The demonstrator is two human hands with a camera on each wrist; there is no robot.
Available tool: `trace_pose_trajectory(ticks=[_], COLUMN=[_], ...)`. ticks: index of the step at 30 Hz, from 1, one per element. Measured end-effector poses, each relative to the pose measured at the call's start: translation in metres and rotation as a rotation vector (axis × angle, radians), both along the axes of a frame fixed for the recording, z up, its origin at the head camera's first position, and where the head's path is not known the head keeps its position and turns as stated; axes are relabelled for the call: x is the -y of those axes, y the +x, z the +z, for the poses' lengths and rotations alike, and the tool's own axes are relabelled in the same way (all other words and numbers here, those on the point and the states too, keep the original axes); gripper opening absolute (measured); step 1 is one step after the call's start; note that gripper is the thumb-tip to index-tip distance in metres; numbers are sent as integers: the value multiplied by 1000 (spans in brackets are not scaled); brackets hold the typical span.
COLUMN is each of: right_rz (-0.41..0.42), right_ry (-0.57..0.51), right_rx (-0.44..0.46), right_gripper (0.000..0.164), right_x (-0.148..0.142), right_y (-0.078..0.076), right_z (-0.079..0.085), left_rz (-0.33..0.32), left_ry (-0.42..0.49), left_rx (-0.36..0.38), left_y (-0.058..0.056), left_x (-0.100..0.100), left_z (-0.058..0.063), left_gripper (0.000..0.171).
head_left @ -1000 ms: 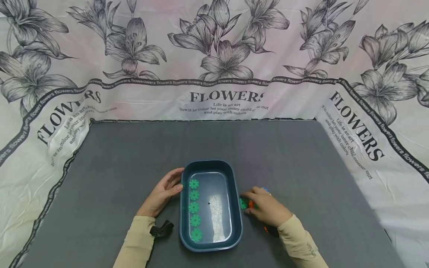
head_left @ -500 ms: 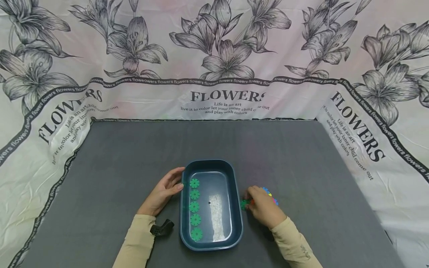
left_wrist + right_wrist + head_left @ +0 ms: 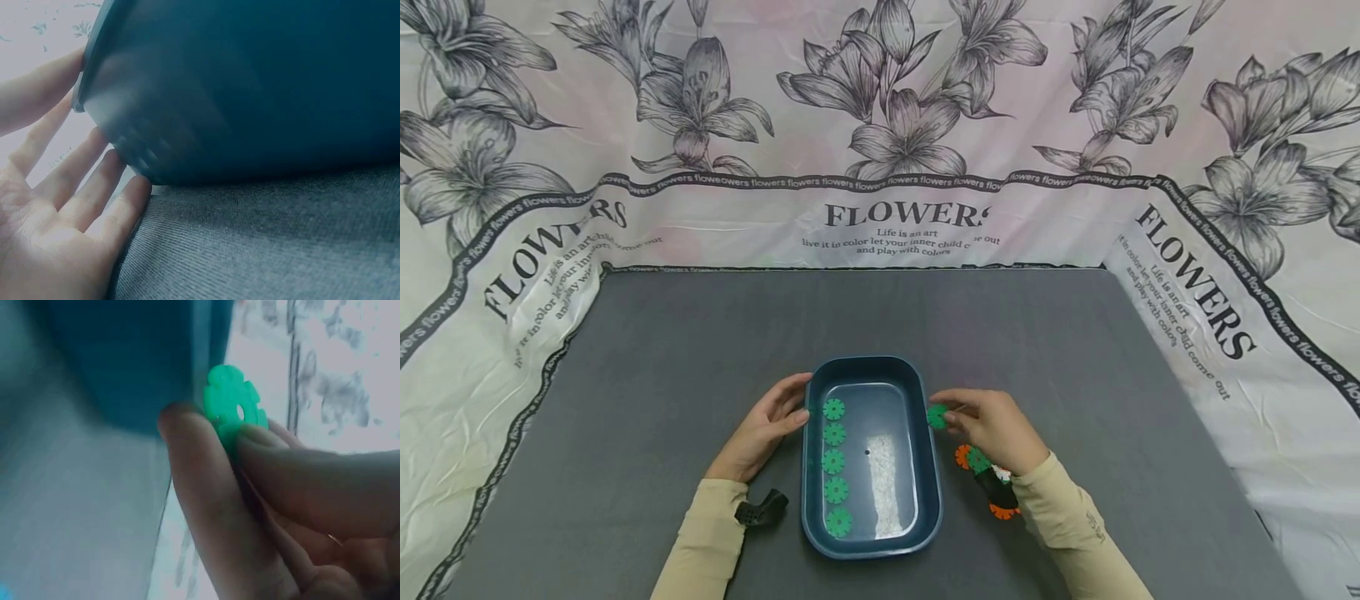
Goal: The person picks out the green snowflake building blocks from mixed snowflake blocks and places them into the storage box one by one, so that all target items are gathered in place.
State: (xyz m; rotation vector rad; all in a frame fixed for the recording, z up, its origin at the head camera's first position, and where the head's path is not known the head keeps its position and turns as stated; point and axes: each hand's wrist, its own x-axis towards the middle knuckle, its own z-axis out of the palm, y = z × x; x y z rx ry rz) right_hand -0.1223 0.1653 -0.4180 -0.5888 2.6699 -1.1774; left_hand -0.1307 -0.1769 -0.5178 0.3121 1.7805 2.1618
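In the head view, a dark blue tray (image 3: 931,500) stands on the grey table with several green notched discs (image 3: 835,461) lined up along its inner left side. My left hand (image 3: 766,429) rests against the tray's left outer side. In the left wrist view its fingers (image 3: 94,187) reach out fairly straight to the tray wall, the thumb by the rim. My right hand (image 3: 996,425) is just beyond the tray's right rim, pinching a green notched disc (image 3: 937,416). The right wrist view shows that disc (image 3: 228,397) on edge between thumb and forefinger, its centre hole visible.
Right of the tray lie more loose discs, an orange disc (image 3: 962,457), a green disc (image 3: 977,459) and another orange disc (image 3: 1003,512), partly hidden by the right wrist and its black strap (image 3: 992,487). Flower-printed cloth (image 3: 910,225) borders the table's back and sides.
My right hand has picked a green disc up from the loose ones and carried it up and left to the tray's right rim. The left hand and tray stay put.
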Motion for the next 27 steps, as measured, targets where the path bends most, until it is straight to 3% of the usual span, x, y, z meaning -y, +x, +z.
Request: trace_pose_trajectory(ticks=[4, 9, 12, 16, 20, 23, 27], right_rz=[55, 106, 179, 338, 479, 539, 560], right_ry=[31, 118, 153, 171, 184, 220, 301], right_rx=[-21, -139, -143, -44, 136, 262, 345], right_gripper=[25, 20, 20, 20, 22, 24, 25], right_x=[16, 32, 44, 66, 88, 101, 112], right_y=[-5, -10, -12, -15, -15, -12, -6], right_z=[11, 20, 23, 18, 8, 0, -8], left_rz=[-4, -8, -6, -5, -11, -15, -12], left_ry=[3, -2, -7, -5, 3, 9, 14], left_rx=[4, 9, 5, 5, 10, 15, 19], left_y=[0, 0, 0, -1, -1, -1, -1], left_x=[0, 1, 1, 2, 2, 2, 1], left_z=[-1, -1, 0, 1, 1, 1, 1], left_gripper=[60, 60, 59, 59, 59, 59, 59])
